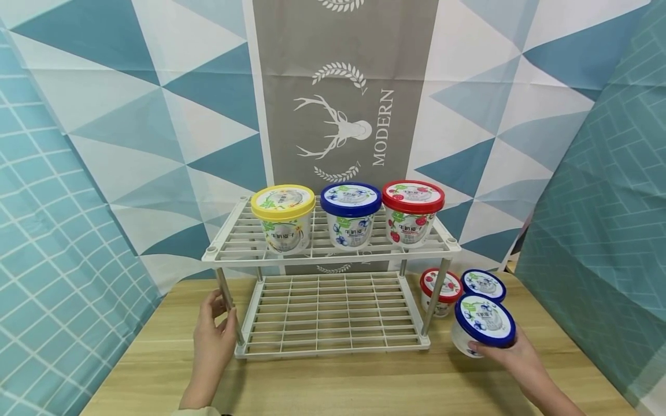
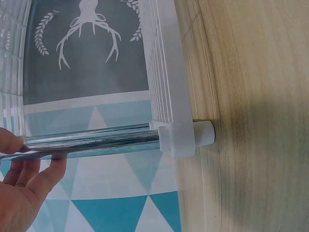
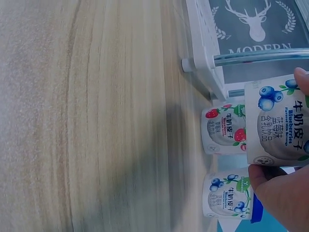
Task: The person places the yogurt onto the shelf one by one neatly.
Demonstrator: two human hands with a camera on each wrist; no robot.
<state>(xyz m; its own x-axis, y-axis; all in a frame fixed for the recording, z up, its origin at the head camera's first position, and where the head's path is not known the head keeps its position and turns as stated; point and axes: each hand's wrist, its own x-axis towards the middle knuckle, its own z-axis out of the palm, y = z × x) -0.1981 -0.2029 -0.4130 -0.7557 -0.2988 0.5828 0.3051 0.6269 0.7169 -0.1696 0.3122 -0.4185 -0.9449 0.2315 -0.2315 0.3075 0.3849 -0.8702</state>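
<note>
1. The right hand (image 1: 512, 364) grips a blue-lidded tub (image 1: 484, 325) by its sides, the tub's base raised off the bench (image 1: 343, 384).
2. The tub looks light to middling in weight, though its fill is hidden; its smooth wall may slip and probably gives a little under a squeeze, so a broad hold below the rim seems best.
3. The right hand comes in low from the near right, thumb toward the near side.
4. Beyond those fingers stand a red-lidded tub (image 1: 441, 292) and another blue-lidded tub (image 1: 484, 284).
5. The left hand (image 1: 213, 332) pinches the rack's metal post (image 2: 106, 143) between thumb and fingers, forearm rising from below.
</note>
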